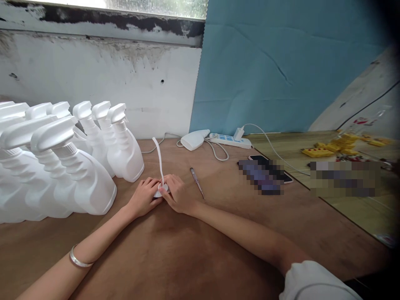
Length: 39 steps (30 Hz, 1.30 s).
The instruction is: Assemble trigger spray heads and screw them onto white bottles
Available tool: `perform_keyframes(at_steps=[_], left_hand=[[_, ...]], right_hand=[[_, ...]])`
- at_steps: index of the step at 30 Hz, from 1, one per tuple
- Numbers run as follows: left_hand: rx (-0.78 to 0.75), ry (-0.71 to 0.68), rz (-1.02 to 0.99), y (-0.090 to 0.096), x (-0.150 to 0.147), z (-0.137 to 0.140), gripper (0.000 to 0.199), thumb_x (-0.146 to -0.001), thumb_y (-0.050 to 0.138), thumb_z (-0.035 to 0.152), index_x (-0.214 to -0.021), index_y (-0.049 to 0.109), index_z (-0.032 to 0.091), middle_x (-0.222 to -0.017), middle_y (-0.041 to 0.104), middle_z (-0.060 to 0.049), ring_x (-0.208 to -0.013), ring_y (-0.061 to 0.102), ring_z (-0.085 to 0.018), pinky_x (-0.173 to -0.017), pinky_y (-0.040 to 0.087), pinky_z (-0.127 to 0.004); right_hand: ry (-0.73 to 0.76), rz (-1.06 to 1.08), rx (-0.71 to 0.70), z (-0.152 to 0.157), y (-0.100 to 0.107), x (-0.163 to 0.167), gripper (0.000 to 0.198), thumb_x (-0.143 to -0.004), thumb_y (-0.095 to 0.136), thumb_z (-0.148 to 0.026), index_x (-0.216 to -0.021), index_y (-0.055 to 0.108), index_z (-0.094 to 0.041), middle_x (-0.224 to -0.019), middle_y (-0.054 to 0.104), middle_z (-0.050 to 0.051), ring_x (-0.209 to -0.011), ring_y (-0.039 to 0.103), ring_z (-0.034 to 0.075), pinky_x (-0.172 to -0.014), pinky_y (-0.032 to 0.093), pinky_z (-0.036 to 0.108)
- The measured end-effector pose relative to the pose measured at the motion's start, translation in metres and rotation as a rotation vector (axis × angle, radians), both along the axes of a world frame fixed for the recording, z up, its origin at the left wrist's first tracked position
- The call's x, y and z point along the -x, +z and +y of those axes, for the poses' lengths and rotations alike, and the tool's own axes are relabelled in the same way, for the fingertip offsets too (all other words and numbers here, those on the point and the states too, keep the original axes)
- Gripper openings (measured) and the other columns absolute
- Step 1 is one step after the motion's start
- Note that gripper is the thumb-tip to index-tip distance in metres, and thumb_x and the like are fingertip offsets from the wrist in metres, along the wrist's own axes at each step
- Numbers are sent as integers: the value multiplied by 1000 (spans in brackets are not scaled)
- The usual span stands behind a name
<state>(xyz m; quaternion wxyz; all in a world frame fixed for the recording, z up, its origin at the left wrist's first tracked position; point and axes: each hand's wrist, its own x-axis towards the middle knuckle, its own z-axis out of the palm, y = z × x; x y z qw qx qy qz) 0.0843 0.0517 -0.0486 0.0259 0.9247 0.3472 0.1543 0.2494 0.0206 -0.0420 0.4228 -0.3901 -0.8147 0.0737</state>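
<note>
My left hand point(145, 196) and my right hand point(179, 195) meet over the brown tabletop, fingers curled around a white spray head point(163, 188). Its thin white dip tube point(158, 158) points up and leans slightly left. Most of the spray head is hidden by my fingers, and my right thumb rests on its round collar. To the right of my right hand lies a small screwdriver point(196, 182) with a clear handle. Farther back, a white bottle point(195, 139) without a spray head lies on its side.
Several white spray bottles point(90, 179) stand in rows on the left. At the back is a power strip point(233, 141) with a plugged-in charger point(239, 133) and cables. A phone point(287, 177) lies right, partly blurred out. Yellow pieces point(331, 146) sit on the surface beyond.
</note>
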Motion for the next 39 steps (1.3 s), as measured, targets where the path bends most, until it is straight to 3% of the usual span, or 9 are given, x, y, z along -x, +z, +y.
perform_keyframes(at_steps=[3,6,8,12,20,26,29,33,39], left_hand=[[4,-5,2,2,0,-1,24,-82,46,31,-101,53,18,-109,56,-9,-96,45,-25,-77,36,-37],[7,-3,4,3,0,-1,26,-82,46,30,-103,54,17,-110,56,-9,-97,45,-25,-76,36,-38],[8,0,2,4,0,-1,26,-81,46,30,-103,54,18,-109,57,-9,-97,45,-25,-77,36,-38],[13,-4,-2,4,0,-1,28,-81,47,31,-105,54,18,-110,56,-8,-98,45,-25,-77,36,-37],[16,-6,-17,3,0,-1,27,-82,46,32,-103,55,19,-108,57,-8,-97,46,-24,-78,36,-37],[13,-6,-16,3,0,-1,26,-81,47,31,-103,55,20,-108,57,-8,-96,46,-24,-77,36,-36],[9,-3,-12,2,0,-1,26,-81,47,31,-104,54,19,-108,56,-7,-97,45,-24,-77,36,-37],[5,2,-9,0,0,0,27,-81,47,30,-105,53,18,-110,55,-9,-97,44,-25,-78,36,-37],[-1,10,-3,-1,1,0,25,-82,45,30,-103,52,17,-105,56,-10,-95,44,-25,-75,36,-37]], right_hand=[[-37,259,35,3,-4,-3,20,-89,28,-25,-95,46,-19,-94,55,8,-86,52,17,-79,41,32],[-213,419,161,18,-11,-8,21,-89,28,-27,-95,47,-21,-91,56,5,-84,54,15,-77,42,30],[-345,445,263,33,-18,-14,16,-86,35,-32,-89,47,-22,-86,57,4,-81,54,16,-75,42,30],[-425,463,327,67,-33,-31,12,-81,41,-31,-84,45,-20,-84,58,4,-78,56,16,-73,43,31],[-509,395,327,99,-42,-73,26,-69,57,-25,-91,47,-17,-102,56,12,-103,50,24,-93,32,42],[-347,380,302,74,-22,-67,27,-84,42,-35,-105,47,-20,-114,55,9,-106,52,19,-92,38,40],[-169,355,256,43,-10,-47,24,-87,40,-34,-105,51,-23,-112,58,4,-107,52,14,-94,39,33],[177,267,124,15,-3,-18,22,-83,51,-30,-102,56,-21,-110,60,6,-105,54,16,-92,41,35],[150,282,48,14,-7,-4,11,-84,51,-25,-82,61,-21,-89,68,5,-90,60,16,-84,46,34]])
